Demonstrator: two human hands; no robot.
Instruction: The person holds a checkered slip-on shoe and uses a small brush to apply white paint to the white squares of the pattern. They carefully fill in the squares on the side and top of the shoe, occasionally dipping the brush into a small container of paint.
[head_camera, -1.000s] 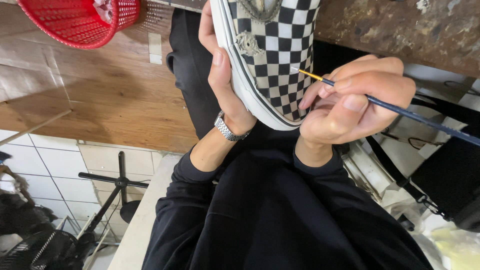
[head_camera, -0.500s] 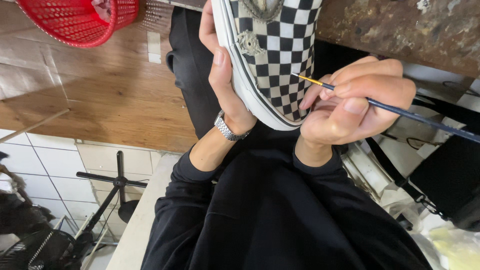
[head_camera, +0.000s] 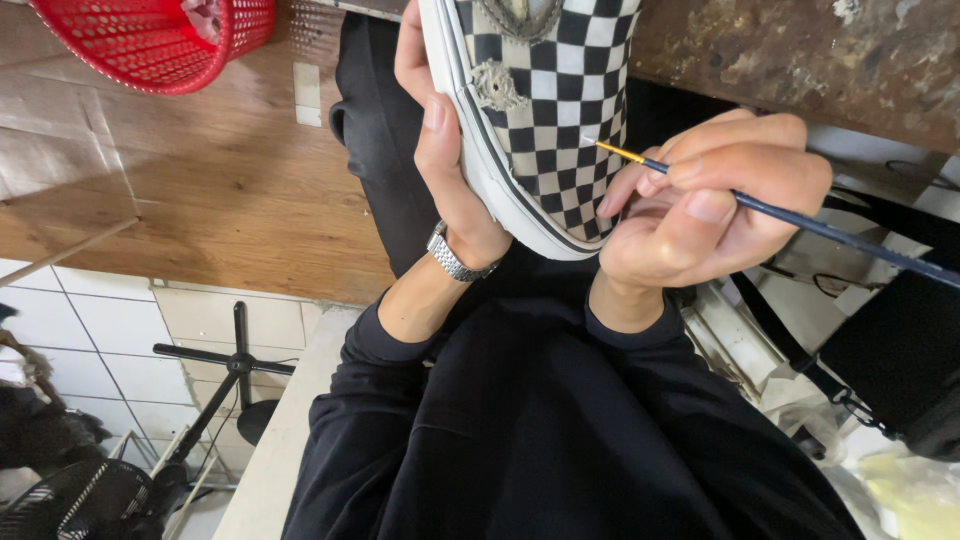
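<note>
A black-and-white checkered slip-on shoe (head_camera: 545, 110) with a white sole rim is held up in front of me. My left hand (head_camera: 440, 170) grips its left side, thumb lying along the rim; a metal watch (head_camera: 450, 255) sits on that wrist. My right hand (head_camera: 700, 205) holds a thin dark-handled paintbrush (head_camera: 800, 225) like a pen. The brush's fine tip touches a white square on the shoe's right side. Both arms wear black sleeves.
A red plastic basket (head_camera: 150, 40) stands on the wooden floor at upper left. A rusty brown surface (head_camera: 800, 60) fills the upper right. White tiles, a black stand (head_camera: 235, 370) and a fan (head_camera: 80, 500) are at lower left. Dark bags and straps (head_camera: 880, 340) lie to the right.
The shoe and both hands have stayed almost in place. The brush tip has shifted slightly along the checkered pattern.
</note>
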